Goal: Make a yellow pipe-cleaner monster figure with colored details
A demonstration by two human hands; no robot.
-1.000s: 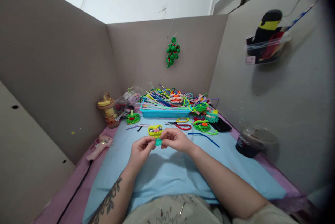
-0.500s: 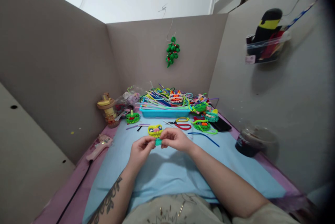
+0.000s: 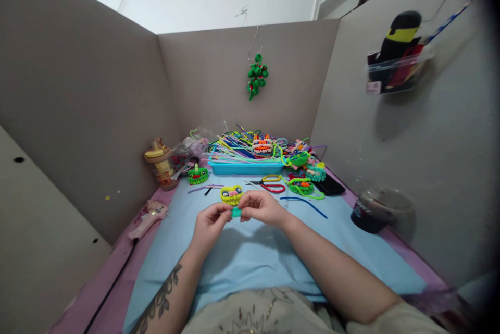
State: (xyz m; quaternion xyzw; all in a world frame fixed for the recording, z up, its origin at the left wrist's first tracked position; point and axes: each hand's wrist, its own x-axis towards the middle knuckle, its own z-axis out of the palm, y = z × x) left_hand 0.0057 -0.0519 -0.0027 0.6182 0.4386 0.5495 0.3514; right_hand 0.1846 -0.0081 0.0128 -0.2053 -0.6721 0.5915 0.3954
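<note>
Head view: over a creased light-blue cloth [image 3: 242, 256], the left hand [image 3: 210, 223] and right hand [image 3: 265, 209] are nearly closed, thumbs and fingers pinching a small turquoise piece [image 3: 236, 212] between them. Just beyond is a rounded, bumpy yellow pipe-cleaner animal head [image 3: 232, 196] with round dark-blue eyes. Fingers hide the turquoise piece's ends; whether it joins the head is unclear.

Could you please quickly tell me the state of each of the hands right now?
Left hand: closed, fingertips pinching the left edge of the teal piece.
Right hand: closed, pinching the same piece's right edge.
</note>
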